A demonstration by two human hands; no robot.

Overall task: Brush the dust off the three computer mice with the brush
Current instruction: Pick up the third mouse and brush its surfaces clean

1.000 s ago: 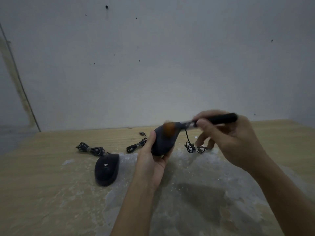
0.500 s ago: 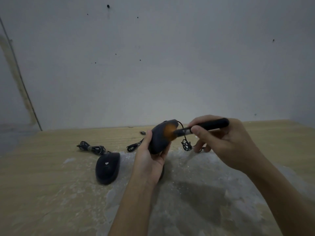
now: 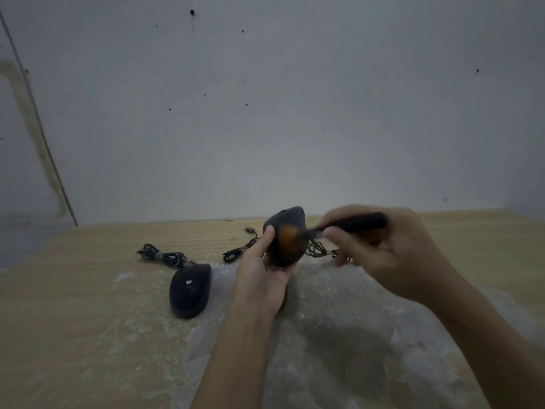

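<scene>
Brushing a raised mouse over the worktop [image 3: 73,290].

Head view: left hand [image 3: 262,278] grips the black mouse [image 3: 284,234] upright; right hand [image 3: 392,255] holds the brush [image 3: 348,225], its blurred orange bristles seemingly touching it. A second mouse [image 3: 190,290] lies left.

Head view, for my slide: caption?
Left hand holds a mouse upright while right hand brushes it with brush.

The brush [image 3: 339,227] is smeared by motion blur, its orange bristles a haze against the held mouse [image 3: 284,237]. The left hand [image 3: 262,278] hides that mouse's lower end. A third mouse cannot be made out. Both forearms are cut off at the bottom edge.
</scene>
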